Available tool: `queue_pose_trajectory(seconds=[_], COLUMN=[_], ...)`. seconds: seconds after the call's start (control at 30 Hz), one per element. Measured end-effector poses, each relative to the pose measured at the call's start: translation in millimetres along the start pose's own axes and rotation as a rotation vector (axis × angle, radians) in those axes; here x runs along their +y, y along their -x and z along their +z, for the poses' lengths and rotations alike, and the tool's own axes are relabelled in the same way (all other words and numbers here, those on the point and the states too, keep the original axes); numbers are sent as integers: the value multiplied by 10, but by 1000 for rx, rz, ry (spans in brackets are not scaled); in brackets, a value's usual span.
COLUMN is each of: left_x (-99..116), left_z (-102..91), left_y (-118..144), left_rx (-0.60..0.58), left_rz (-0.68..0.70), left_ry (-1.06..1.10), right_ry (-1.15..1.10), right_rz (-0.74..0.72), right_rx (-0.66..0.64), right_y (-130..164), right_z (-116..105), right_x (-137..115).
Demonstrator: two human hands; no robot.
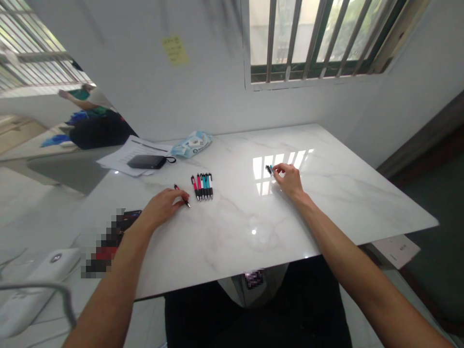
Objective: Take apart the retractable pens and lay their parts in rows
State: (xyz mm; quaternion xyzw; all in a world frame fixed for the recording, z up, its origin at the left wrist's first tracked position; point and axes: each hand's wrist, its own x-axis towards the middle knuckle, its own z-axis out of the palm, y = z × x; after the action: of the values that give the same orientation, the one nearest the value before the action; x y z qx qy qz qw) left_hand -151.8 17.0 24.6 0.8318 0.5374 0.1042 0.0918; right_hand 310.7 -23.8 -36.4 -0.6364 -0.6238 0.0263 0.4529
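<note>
While your left hand (165,205) pinches a red-and-black pen (187,203) between thumb and fingers, your right hand (289,178) has its fingertips closed on what looks like a teal pen (269,169), well apart to the right and farther out. The row of pens (202,187) lies between your hands, just right of the left one and far nearer to it than to the right. Its long axes run roughly away from you, silver tips on your side; the pen in your left hand slants more, its tip pointing toward you and to the right.

Your left fingers cover the middle of their pen, and you can't tell whether it touches the table (232,237). Your right fingers hide most of theirs, with only a dark end poking out leftward, so its direction and whether a second pen sits there are unclear. Window glare (266,187) around that hand doesn't help. Beside your left forearm, pixelation masks some dark and red things (108,249).
</note>
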Motion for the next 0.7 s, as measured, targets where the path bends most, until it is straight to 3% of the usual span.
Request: queue_pose_trajectory(seconds=[0.17, 0.33, 0.53, 0.7], left_x=[246, 772, 1303, 1491], left_z=[-123, -139, 326, 694], left_y=[126, 170, -281, -474], left_rx=[-98, 39, 89, 219], left_rz=[65, 78, 80, 79], left_ry=[144, 406, 706, 660], right_ry=[-11, -30, -39, -40], right_rz=[11, -16, -15, -22], right_rx=[-17, -28, -51, -45], right_y=[6, 5, 43, 58], right_z=[-8, 31, 12, -42], right_x=[-46, -74, -70, -71])
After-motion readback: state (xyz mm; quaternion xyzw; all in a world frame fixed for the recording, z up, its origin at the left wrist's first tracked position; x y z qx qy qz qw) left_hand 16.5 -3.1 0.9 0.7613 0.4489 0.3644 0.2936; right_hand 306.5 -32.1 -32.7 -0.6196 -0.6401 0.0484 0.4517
